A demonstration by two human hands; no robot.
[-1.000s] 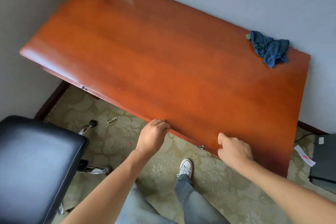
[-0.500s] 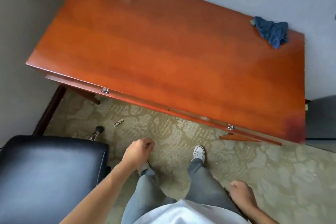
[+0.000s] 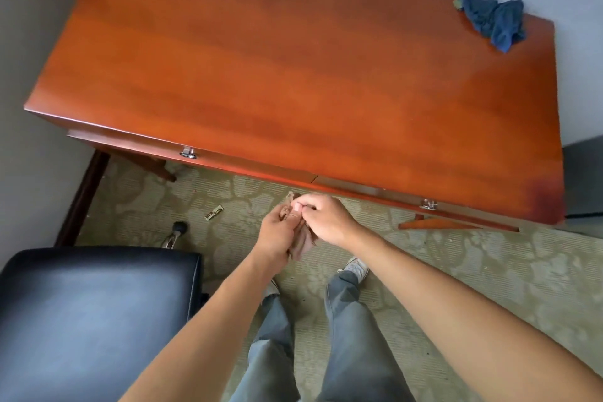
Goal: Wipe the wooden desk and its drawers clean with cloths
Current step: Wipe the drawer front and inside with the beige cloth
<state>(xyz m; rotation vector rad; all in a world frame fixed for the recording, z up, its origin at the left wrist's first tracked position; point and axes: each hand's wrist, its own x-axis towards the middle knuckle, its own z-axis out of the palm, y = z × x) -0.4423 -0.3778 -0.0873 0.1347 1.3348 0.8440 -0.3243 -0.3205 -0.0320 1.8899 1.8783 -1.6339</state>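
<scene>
The reddish wooden desk (image 3: 293,68) fills the upper part of the view, with two shut drawers along its front edge, each with a small metal handle: the left handle (image 3: 188,153) and the right handle (image 3: 428,204). A crumpled blue cloth (image 3: 492,21) lies at the desk's far right corner. In front of the desk, over the carpet, my left hand (image 3: 277,235) and my right hand (image 3: 326,220) meet and together hold a small brown cloth (image 3: 301,243), my right fingers pinching its top.
A black padded chair (image 3: 91,320) stands at my lower left, close to the desk. Patterned carpet with a small scrap (image 3: 213,213) lies underfoot. Grey walls run behind and to the left of the desk. A dark object (image 3: 584,179) sits at the right of the desk.
My hands left the desk's front edge, dropped to my sides as I stepped back, and have come together holding a brown cloth. The blue cloth has not moved.
</scene>
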